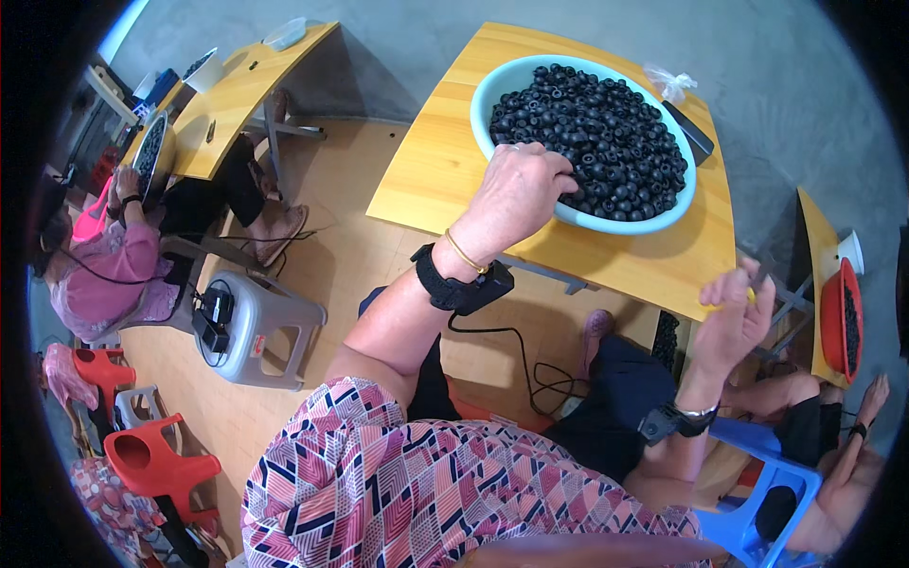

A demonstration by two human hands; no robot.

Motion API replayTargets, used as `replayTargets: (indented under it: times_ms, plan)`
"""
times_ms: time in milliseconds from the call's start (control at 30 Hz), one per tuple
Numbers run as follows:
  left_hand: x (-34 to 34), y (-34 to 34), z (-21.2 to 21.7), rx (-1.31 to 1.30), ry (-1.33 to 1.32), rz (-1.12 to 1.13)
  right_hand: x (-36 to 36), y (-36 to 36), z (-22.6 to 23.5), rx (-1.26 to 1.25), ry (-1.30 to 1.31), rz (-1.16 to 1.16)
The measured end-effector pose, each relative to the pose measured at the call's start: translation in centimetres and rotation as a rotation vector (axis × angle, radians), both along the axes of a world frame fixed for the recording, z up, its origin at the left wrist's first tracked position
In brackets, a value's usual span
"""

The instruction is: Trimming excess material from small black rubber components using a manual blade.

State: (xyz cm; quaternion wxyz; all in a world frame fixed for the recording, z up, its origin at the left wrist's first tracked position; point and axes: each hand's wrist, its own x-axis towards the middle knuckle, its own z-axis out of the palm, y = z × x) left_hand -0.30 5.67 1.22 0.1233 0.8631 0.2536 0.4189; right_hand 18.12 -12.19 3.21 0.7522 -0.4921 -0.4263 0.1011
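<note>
one basin (620,226) of black olives (611,133)

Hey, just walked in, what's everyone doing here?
The person's left hand is over the near rim of a light-blue basin on the table, fingers at the small dark round pieces heaped in it, many with holes. The right hand is raised by the table's near right corner, holding something yellow mostly hidden by the fingers. At left, a co-worker in pink has hands at another basin.
</note>
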Motion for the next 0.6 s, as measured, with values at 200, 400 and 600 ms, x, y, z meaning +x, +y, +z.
replayTargets:
  times_ms: [200,400,600]
  plan:
    - [-0.2,-2.3,2.0,-0.853,-0.501,-0.556,-5.0,4.0,1.0,-0.079,0.092,0.325]
    - [0.4,-2.5,0.8,-1.013,-0.625,-0.833,-5.3,4.7,0.2,-0.146,-0.02,0.375]
    - [0.2,-3.0,0.4,-1.163,-0.603,-0.928,-4.8,4.4,0.2,-0.225,-0.191,0.384]
